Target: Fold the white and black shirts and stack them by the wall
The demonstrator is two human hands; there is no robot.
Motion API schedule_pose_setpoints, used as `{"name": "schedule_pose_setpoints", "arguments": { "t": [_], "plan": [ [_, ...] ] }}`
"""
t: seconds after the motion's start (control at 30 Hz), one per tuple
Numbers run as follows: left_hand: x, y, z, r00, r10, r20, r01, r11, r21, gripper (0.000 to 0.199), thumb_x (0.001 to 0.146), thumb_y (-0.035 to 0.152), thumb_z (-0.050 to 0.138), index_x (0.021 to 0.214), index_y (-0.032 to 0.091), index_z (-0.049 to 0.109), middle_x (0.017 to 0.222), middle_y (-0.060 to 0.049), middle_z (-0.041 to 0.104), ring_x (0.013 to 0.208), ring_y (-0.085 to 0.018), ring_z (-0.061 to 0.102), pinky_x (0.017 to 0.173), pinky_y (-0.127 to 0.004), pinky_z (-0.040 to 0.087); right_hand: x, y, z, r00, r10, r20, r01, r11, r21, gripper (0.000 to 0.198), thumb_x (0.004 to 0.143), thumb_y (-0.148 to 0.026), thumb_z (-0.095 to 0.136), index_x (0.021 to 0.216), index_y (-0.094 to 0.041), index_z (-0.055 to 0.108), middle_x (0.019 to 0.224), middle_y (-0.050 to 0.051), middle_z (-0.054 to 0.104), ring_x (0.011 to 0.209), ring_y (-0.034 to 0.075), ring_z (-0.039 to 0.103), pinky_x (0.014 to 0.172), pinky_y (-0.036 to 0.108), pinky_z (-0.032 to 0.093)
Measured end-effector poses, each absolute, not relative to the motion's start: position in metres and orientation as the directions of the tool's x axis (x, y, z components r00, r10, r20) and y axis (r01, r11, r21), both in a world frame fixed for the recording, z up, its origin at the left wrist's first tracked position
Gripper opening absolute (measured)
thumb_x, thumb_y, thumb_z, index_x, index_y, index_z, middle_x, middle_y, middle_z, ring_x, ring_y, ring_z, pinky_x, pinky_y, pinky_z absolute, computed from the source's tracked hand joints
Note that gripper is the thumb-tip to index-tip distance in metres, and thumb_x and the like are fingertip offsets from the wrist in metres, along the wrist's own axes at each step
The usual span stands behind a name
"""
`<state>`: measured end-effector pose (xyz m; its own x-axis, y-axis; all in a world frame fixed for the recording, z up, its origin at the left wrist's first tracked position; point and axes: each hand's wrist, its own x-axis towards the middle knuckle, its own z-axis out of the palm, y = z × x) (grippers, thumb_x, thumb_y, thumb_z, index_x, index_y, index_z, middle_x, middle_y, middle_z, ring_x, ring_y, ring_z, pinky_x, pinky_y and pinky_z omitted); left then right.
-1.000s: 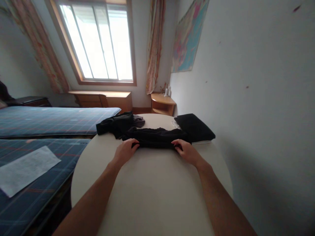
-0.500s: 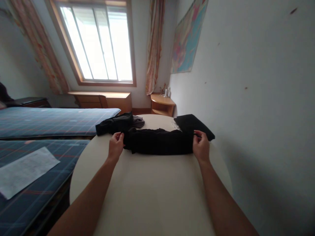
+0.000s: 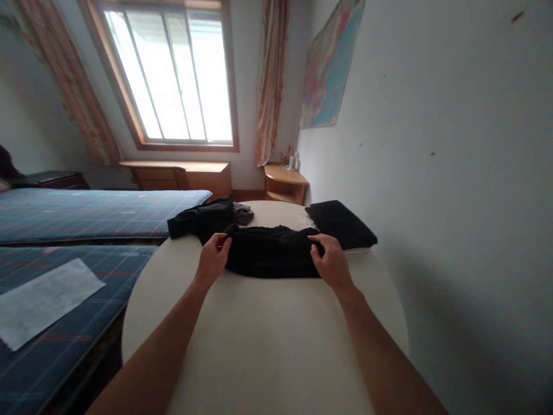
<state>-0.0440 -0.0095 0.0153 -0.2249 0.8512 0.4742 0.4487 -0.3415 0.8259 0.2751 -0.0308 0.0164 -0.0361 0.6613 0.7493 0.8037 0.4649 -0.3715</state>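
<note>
A folded black garment (image 3: pixel 274 253) lies across the round white table (image 3: pixel 268 334) in front of me, its near edge slightly bowed. What kind of garment it is I cannot make out. At its left end, my left hand (image 3: pixel 213 257) pinches the cloth between thumb and fingers. My right hand (image 3: pixel 332 260) reaches over the right end, fingers curled and closed on the upper edge; part of the cloth is hidden behind it.
A folded black cloth (image 3: pixel 341 223) lies at the table's back right, with something white under it. Crumpled dark clothes (image 3: pixel 203 216) are at the back left. Left of the table stand plaid mattresses (image 3: pixel 129 271), one with a paper sheet (image 3: pixel 52 300). The wall (image 3: pixel 466 230) rises close on the right.
My right hand has moved left along the garment and my left hand slightly right. The garment now spans a shorter width, and more of the white beneath the right-hand cloth shows.
</note>
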Motion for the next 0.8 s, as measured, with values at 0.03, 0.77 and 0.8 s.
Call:
{"name": "schedule_pose_setpoints", "arguments": {
  "t": [0.03,0.77,0.8],
  "plan": [
    [-0.043,-0.012,0.017,-0.202,0.841,0.502,0.454,-0.374,0.809,0.03,0.082,0.047,0.056,0.087,0.018,0.061,0.073,-0.001,0.064,0.067,-0.016,0.059,0.065,-0.027,0.046,0.265,-0.033,0.015,-0.1,0.675,0.731,0.775,0.514,-0.368,0.029,0.087,-0.02,0.051,0.111,-0.018,0.067,0.111,0.011,0.068,0.114,0.026,0.057,0.104,0.045,0.042],
    [-0.004,-0.047,0.023,0.24,0.757,0.608,0.384,-0.649,0.656,0.016,0.082,0.028,0.07,0.095,0.02,0.064,0.09,-0.002,0.068,0.083,-0.016,0.063,0.077,-0.028,0.049,0.195,-0.061,0.015,-0.229,0.807,0.544,0.419,0.586,-0.693,0.017,0.089,-0.036,0.058,0.08,-0.021,0.059,0.076,-0.002,0.065,0.076,0.016,0.061,0.107,0.045,0.036],
    [-0.005,-0.046,0.023,0.242,0.759,0.604,0.386,-0.647,0.658,0.015,0.083,0.028,0.07,0.094,0.02,0.064,0.089,-0.002,0.068,0.082,-0.016,0.063,0.077,-0.028,0.049,0.196,-0.061,0.016,-0.228,0.812,0.537,0.426,0.579,-0.695,0.019,0.089,-0.037,0.058,0.078,-0.021,0.058,0.075,-0.002,0.063,0.075,0.016,0.06,0.105,0.044,0.038]
  ]
}}
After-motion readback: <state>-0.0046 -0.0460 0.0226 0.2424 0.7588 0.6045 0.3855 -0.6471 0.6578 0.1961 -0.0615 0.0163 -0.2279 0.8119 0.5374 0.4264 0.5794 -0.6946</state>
